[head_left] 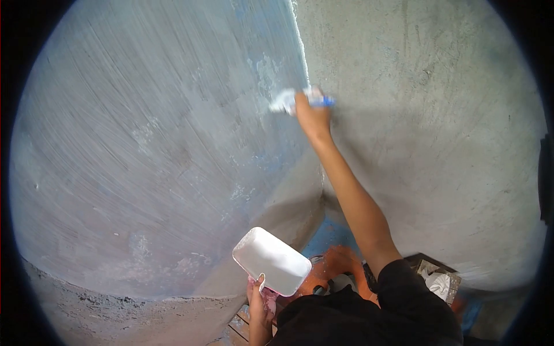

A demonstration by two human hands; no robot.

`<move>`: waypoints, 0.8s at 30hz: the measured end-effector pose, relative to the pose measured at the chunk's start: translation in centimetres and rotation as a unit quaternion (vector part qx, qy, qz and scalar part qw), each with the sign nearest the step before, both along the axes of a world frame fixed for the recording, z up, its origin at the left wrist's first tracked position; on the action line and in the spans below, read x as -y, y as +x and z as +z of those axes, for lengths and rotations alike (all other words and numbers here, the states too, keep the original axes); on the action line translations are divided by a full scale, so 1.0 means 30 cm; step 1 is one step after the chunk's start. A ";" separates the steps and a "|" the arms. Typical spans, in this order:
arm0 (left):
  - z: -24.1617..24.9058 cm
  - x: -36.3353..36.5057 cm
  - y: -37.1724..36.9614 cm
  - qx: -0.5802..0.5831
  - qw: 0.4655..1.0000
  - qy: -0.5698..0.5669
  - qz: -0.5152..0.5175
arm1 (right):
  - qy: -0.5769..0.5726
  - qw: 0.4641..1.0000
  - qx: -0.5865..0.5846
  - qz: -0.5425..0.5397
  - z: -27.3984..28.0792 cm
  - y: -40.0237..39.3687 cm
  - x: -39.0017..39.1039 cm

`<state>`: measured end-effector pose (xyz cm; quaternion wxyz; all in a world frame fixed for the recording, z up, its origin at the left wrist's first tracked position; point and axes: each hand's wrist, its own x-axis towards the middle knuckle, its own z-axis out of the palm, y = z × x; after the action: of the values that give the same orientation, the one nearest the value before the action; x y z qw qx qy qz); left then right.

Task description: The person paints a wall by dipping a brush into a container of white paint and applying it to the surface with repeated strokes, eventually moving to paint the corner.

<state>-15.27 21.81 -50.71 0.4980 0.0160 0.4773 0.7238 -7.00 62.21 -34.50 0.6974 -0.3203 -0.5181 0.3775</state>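
Observation:
My right hand (313, 118) is closed round a paintbrush (283, 102) with a white head and a blue handle end, blurred by motion. The brush is at the streaked grey-blue wall (173, 115), close beside the corner where a rough white line runs down. My left hand (259, 300) grips the near edge of a white rectangular tray (274, 262), thumb over its rim, low in front of my body. The tray is tilted and its inside looks whitish. Something pink (269, 297) shows under the tray by my fingers.
A bare grey-green wall (427, 115) meets the streaked wall at the corner. Below the streaked wall runs a rough ledge (115, 311). A box-like holder (435, 277) with white material stands by my right side. Wooden slats (239, 328) and blue floor (330, 236) show below.

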 end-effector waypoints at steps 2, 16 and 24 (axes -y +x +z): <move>0.002 -0.019 0.023 -0.002 1.000 0.009 0.001 | 0.044 0.987 -0.128 0.084 0.195 -0.019 -0.020; 0.079 -0.201 0.221 -0.047 0.997 0.028 0.057 | -0.173 0.968 -0.085 0.158 -0.472 0.089 0.041; 0.099 -0.324 0.306 -0.058 0.997 0.035 0.047 | -0.125 0.959 -0.043 0.252 -0.219 0.347 0.181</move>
<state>-6.08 31.52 -47.74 0.4337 0.0531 0.4804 0.7605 3.40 56.79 -41.06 0.5559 -0.2476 -0.5004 0.6158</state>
